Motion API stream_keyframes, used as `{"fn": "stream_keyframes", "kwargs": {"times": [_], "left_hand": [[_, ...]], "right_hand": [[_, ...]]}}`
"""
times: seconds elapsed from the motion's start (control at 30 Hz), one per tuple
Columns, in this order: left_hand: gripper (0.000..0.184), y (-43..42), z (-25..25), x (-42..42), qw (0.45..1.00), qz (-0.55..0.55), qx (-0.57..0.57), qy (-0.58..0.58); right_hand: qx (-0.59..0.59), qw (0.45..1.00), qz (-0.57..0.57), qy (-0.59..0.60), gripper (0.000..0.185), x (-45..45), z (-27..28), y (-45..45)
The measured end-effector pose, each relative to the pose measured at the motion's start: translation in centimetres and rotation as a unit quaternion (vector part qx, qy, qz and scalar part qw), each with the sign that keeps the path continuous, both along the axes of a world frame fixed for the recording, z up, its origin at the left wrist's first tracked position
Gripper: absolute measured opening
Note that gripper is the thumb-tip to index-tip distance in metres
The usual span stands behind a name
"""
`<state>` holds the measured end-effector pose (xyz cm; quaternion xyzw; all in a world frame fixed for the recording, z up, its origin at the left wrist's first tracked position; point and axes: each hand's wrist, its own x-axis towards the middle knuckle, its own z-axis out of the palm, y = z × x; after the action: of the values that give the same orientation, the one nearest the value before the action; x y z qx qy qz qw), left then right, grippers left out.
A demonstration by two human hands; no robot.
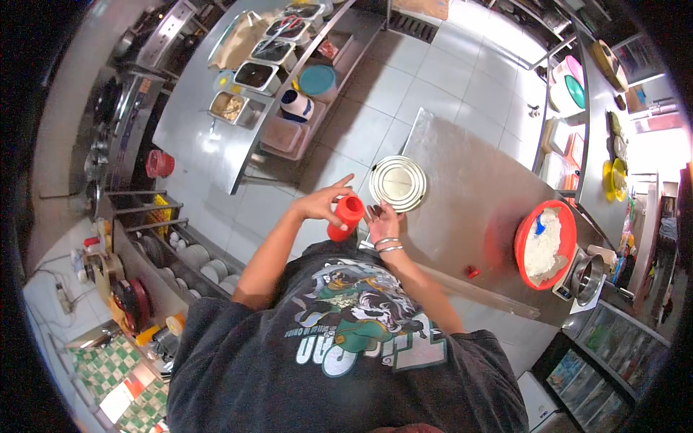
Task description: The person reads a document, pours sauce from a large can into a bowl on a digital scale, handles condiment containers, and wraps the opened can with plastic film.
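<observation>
My left hand [323, 206] is wrapped round a red plastic squeeze bottle [346, 219], its open mouth facing up. My right hand [384, 224], with bands on the wrist, is beside the bottle, just below a large round tin can [398, 183] at the steel table's left edge. Its fingers are apart, close to the can's lower rim; whether they touch it I cannot tell. The can shows a ringed, pale metal end. A small red cap [471, 271] lies on the steel table [462, 195].
Right on the table, a red basin [525, 270] holds white powder and a blue scoop [540, 225]. Beside it a metal bowl [587, 280] sits on a scale. Another steel counter [195, 137], upper left, carries several food containers. Plates [193, 257] fill a rack at lower left.
</observation>
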<state>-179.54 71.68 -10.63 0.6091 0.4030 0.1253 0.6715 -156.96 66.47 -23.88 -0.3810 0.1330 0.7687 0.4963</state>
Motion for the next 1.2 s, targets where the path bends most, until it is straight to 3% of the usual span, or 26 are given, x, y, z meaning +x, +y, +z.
{"fn": "stream_keyframes", "kwargs": {"times": [0.1, 0.27, 0.4, 0.43, 0.47, 0.53, 0.6, 0.67, 0.8, 0.83, 0.87, 0.93, 1.0, 1.07, 1.1, 1.13, 1.2], "left_hand": [[0.082, -0.9, 0.3, -2.5, 1.000, 0.029, 0.006, -0.007], [0.080, -2.3, 2.3, -4.6, 0.998, 0.053, 0.025, 0.032], [0.078, -2.7, 2.9, -4.8, 0.990, 0.091, 0.081, 0.069], [0.079, -2.7, 2.9, -4.6, 0.986, 0.102, 0.105, 0.079], [0.079, -2.7, 2.6, -4.3, 0.986, 0.103, 0.106, 0.078], [0.073, -2.7, 1.5, -3.6, 0.969, 0.146, 0.178, 0.089], [0.073, -2.5, 0.5, -2.0, 0.959, 0.162, 0.212, 0.096], [0.073, -2.4, 0.3, 0.4, 0.944, 0.206, 0.248, 0.071], [0.069, -2.0, -1.1, 6.0, 0.945, 0.208, 0.251, -0.004], [0.069, -2.0, -1.2, 7.7, 0.944, 0.205, 0.260, -0.002], [0.069, -1.9, -1.6, 9.4, 0.943, 0.210, 0.257, -0.016], [0.069, -1.5, -2.5, 12.5, 0.954, 0.192, 0.218, -0.072], [0.067, -1.4, -3.4, 15.3, 0.949, 0.194, 0.235, -0.084], [0.068, -1.4, -4.1, 17.6, 0.951, 0.194, 0.227, -0.076], [0.072, -1.1, -4.4, 18.5, 0.947, 0.184, 0.259, -0.041], [0.072, -1.0, -4.7, 19.1, 0.946, 0.188, 0.259, -0.049], [0.072, -1.0, -5.2, 19.8, 0.954, 0.179, 0.235, -0.039]], "right_hand": [[0.013, 0.997, -0.079, -0.018, 0.094, -1.9, -2.2, 0.1], [-0.021, 0.986, -0.166, -0.009, 0.105, -2.8, -1.4, 0.4], [-0.019, 0.988, -0.154, -0.005, 0.092, -1.4, 2.8, 0.8], [-0.015, 0.989, -0.149, 0.008, 0.069, -0.7, 3.0, 0.8], [-0.014, 0.989, -0.148, 0.006, 0.069, 0.1, 3.1, 0.9], [0.027, 0.994, -0.106, 0.016, 0.043, 2.2, 3.5, 1.1], [0.049, 0.993, -0.102, 0.018, 0.047, 4.1, 3.6, 1.2], [0.123, 0.984, -0.104, -0.079, 0.050, 5.8, 4.7, 0.9], [0.142, 0.963, -0.103, -0.203, 0.053, 10.3, 8.8, -0.9], [0.127, 0.967, -0.118, -0.185, 0.054, 12.5, 7.4, -1.5], [0.129, 0.965, -0.114, -0.199, 0.054, 13.3, 9.7, -1.9], [0.121, 0.931, -0.093, -0.332, 0.071, 14.4, 15.6, -2.4], [0.110, 0.915, -0.088, -0.379, 0.081, 14.7, 19.5, -3.1], [0.200, 0.852, -0.083, -0.477, 0.092, 15.7, 20.9, -3.5], [0.213, 0.832, -0.083, -0.506, 0.104, 16.3, 20.9, -3.4], [0.215, 0.827, -0.081, -0.513, 0.104, 16.7, 20.8, -3.5], [0.239, 0.734, -0.081, -0.630, 0.109, 17.0, 20.4, -3.6]]}}
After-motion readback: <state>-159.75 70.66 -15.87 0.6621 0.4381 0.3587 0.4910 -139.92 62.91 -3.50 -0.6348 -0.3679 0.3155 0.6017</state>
